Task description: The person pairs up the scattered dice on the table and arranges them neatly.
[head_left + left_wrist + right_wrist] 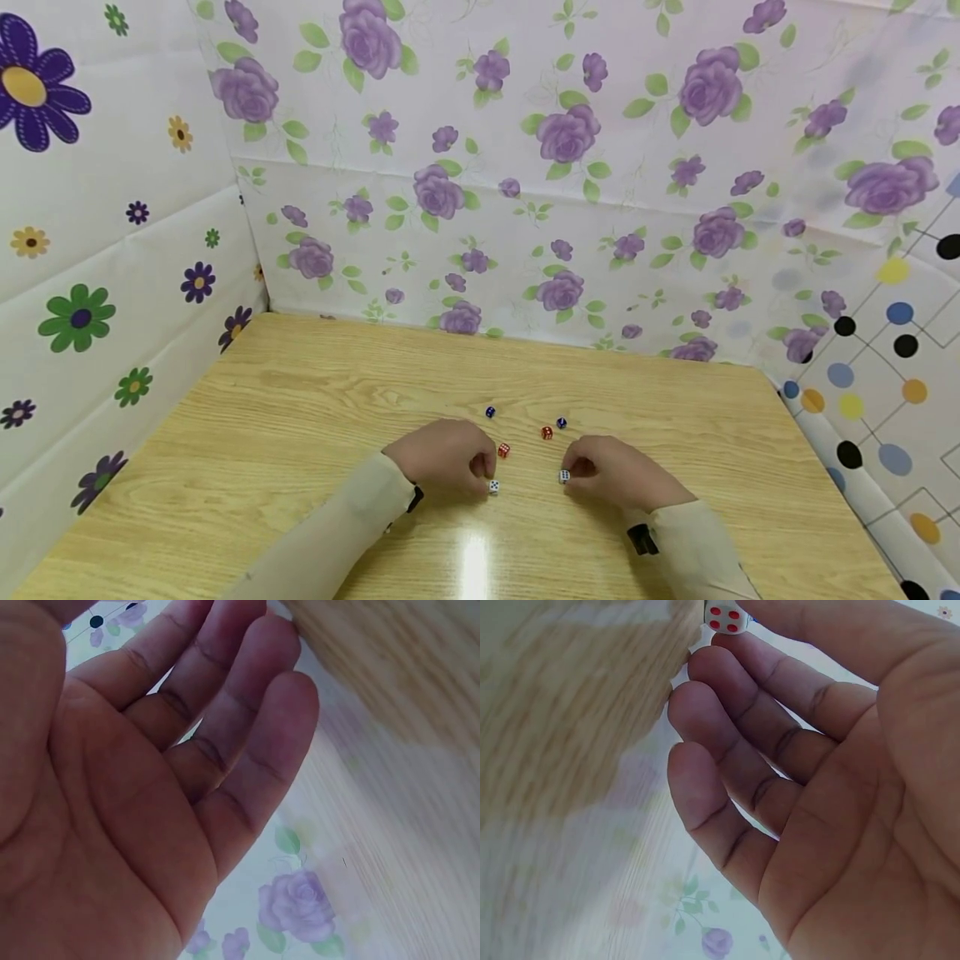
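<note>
My left hand (450,457) is low over the table, thumb and forefinger pinching a white die (493,487) with dark pips. In the left wrist view the other fingers (281,727) are gently bent, and the die is out of sight. Across from it, my right hand (618,473) pinches a second white die (564,477) between thumb and forefinger. Red pips show on that die's side in the right wrist view. A red die (504,450) lies just beyond the left fingertips. Past the right fingertips sit another red die (547,433) and a blue die (562,423).
Another blue die (491,412) lies farther back, beyond the left hand. All of this is on a wooden table (360,375). A flowered cloth (525,242) hangs behind it, with patterned cloths at both sides.
</note>
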`<control>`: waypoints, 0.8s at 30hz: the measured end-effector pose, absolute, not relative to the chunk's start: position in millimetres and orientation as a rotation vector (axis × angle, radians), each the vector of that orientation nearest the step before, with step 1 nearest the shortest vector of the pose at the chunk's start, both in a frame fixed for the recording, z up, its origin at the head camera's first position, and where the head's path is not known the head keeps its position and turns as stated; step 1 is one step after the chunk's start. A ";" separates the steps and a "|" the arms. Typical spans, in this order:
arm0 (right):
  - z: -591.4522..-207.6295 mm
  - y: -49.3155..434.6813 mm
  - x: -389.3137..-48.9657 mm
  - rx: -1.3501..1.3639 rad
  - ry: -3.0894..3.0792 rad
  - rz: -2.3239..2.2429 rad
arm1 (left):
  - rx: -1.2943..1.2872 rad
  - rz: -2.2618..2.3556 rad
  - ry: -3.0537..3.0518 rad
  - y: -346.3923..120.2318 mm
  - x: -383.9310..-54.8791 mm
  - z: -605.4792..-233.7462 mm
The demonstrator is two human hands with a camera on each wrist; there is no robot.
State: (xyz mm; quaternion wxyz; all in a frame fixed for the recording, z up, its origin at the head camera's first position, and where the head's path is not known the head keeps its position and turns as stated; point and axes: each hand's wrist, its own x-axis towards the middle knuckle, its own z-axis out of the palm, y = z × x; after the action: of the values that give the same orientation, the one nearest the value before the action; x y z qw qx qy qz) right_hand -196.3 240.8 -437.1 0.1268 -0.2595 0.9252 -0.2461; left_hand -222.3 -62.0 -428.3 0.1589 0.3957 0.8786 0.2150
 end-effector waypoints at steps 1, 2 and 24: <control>-437.5 240.3 -196.5 -0.761 2.696 -0.713 | 1.138 0.614 2.512 -61.5 -222.0 -428.2; -437.9 239.8 -196.7 -0.766 2.699 -0.709 | 1.145 0.609 2.513 -61.1 -221.7 -428.4; -438.0 238.1 -194.2 -0.766 2.700 -0.711 | 1.167 0.532 2.548 -53.3 -219.1 -435.3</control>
State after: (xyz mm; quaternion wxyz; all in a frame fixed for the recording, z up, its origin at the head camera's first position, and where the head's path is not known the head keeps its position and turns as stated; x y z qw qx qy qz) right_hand -194.2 238.1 -438.0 0.1228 -0.2626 0.9255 -0.2436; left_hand -219.1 -53.3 -435.3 0.1443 0.4048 0.8839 0.1846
